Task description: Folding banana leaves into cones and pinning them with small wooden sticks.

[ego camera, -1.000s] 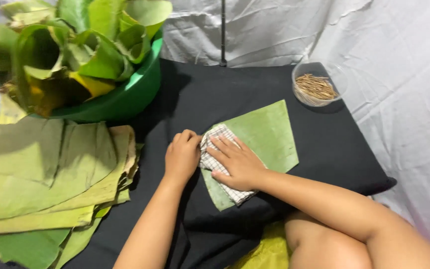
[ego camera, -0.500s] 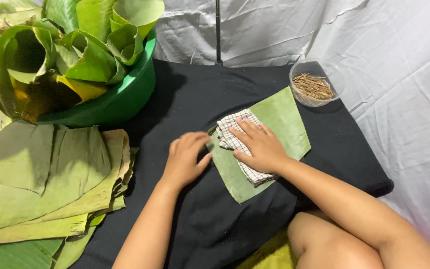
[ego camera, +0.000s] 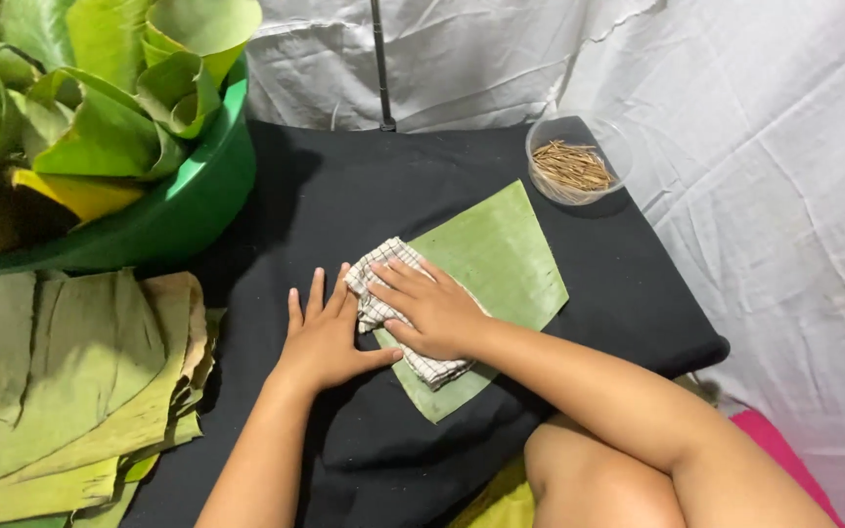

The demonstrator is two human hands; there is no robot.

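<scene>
While your right hand (ego camera: 434,311) presses flat, fingers spread, on the one checked cloth (ego camera: 383,293), that cloth lies on the near left part of the single cut leaf (ego camera: 496,259) at mid-worktop (ego camera: 344,196). Your left hand (ego camera: 325,337) rests open and flat on the black cover, touching the leaf's left edge — neither grip pinches anything. Open room remains behind the leaf and along the worktop's right edge. One clear bowl of thin sticks (ego camera: 574,166) stands at the far right corner, well apart. One green basin (ego camera: 188,210) of rolled leaves crowds the far left — a stack of flat leaves (ego camera: 61,381) lies below it.
</scene>
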